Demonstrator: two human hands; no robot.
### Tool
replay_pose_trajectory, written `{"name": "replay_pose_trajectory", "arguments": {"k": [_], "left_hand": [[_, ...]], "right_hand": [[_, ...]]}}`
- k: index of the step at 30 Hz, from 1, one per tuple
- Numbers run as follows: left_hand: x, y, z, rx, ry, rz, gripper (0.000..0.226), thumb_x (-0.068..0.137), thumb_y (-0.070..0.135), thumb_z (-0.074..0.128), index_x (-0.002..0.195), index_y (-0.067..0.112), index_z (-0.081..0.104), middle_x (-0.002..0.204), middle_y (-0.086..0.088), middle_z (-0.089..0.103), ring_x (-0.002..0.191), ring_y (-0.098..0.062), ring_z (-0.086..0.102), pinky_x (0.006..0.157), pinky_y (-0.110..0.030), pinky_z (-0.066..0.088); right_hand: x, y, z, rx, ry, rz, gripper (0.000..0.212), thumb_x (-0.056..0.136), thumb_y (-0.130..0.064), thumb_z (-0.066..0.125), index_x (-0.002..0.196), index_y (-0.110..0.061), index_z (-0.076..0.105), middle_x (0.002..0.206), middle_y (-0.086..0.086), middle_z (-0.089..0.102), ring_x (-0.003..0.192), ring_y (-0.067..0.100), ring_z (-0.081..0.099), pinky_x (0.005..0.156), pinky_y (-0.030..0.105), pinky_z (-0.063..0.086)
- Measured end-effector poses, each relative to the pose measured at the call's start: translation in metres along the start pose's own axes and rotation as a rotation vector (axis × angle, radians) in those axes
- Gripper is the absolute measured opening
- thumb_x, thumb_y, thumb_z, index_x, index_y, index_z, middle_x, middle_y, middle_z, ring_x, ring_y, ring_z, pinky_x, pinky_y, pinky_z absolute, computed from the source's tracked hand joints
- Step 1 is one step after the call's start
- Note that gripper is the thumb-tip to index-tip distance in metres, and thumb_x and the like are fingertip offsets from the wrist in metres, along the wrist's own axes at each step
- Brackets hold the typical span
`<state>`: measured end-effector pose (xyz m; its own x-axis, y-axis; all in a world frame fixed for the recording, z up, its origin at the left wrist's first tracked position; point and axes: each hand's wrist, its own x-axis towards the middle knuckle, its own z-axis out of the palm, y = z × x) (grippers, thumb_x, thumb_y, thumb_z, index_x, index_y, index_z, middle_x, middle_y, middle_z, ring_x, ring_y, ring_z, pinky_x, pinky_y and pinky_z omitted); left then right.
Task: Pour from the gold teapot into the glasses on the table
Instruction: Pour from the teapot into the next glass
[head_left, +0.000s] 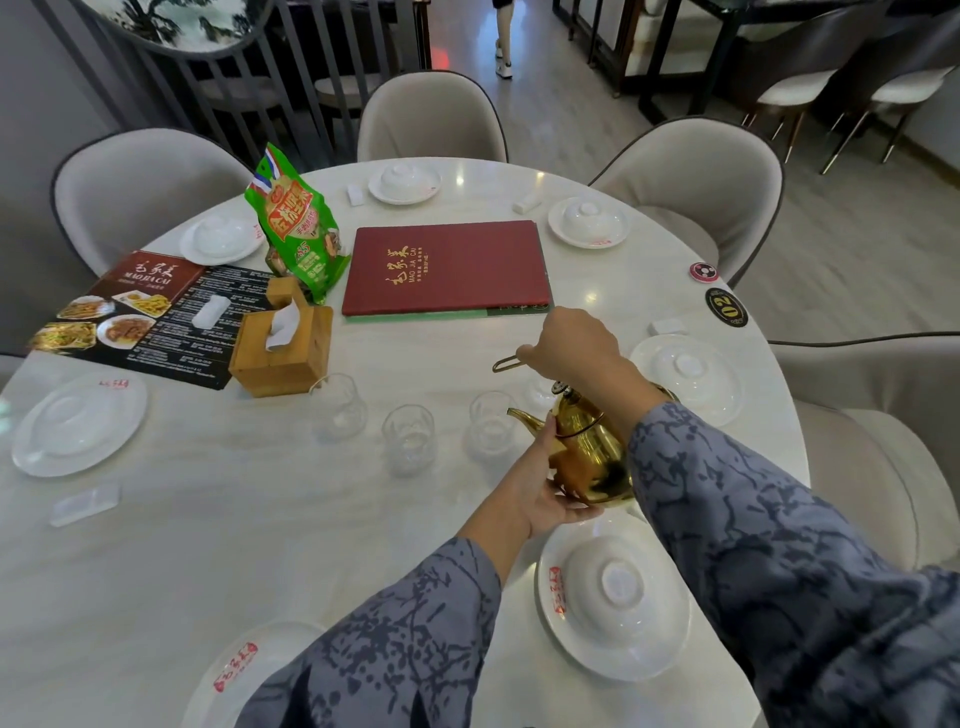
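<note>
A gold teapot hangs over the table, spout beside the nearest of three glasses. The right hand grips its handle; the left hand cups its base. All glasses look empty; pouring seems unstarted.

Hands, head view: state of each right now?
Left hand: open, palm cupped against the gold teapot's side and base.
Right hand: closed on the teapot's wire handle, raised above the pot.
</note>
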<state>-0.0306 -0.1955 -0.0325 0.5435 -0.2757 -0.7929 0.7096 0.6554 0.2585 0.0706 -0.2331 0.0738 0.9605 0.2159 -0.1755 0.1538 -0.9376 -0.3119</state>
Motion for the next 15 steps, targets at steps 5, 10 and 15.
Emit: {"name": "replay_pose_trajectory", "arguments": {"k": [5, 10, 15], "left_hand": [[0.002, 0.001, 0.0, -0.039, -0.013, -0.001, 0.089, 0.074, 0.065, 0.068, 0.144, 0.017, 0.039, 0.149, -0.018, 0.042, 0.132, -0.043, 0.045, 0.107, -0.06, 0.041], [0.003, 0.001, 0.0, -0.064, -0.022, 0.008, 0.093, 0.072, 0.064, 0.071, 0.145, 0.017, 0.038, 0.149, -0.018, 0.042, 0.132, -0.045, 0.044, 0.106, -0.062, 0.041], [-0.003, 0.004, 0.004, -0.069, -0.047, 0.005, 0.086, 0.078, 0.063, 0.066, 0.144, 0.016, 0.037, 0.151, -0.018, 0.04, 0.134, -0.044, 0.042, 0.108, -0.061, 0.039]], "right_hand": [[0.003, -0.006, -0.001, -0.022, -0.025, -0.026, 0.042, 0.09, -0.035, 0.064, 0.065, -0.017, 0.035, 0.067, -0.001, 0.045, 0.065, 0.021, 0.049, 0.049, 0.027, 0.033], [0.007, -0.011, -0.002, -0.057, -0.033, -0.028, 0.039, 0.09, -0.033, 0.064, 0.066, -0.018, 0.037, 0.067, -0.001, 0.048, 0.055, 0.014, 0.043, 0.047, 0.027, 0.031], [0.007, -0.015, -0.006, -0.064, -0.04, -0.042, 0.033, 0.09, -0.034, 0.064, 0.072, -0.015, 0.044, 0.068, -0.001, 0.049, 0.06, 0.017, 0.049, 0.048, 0.026, 0.034]]}}
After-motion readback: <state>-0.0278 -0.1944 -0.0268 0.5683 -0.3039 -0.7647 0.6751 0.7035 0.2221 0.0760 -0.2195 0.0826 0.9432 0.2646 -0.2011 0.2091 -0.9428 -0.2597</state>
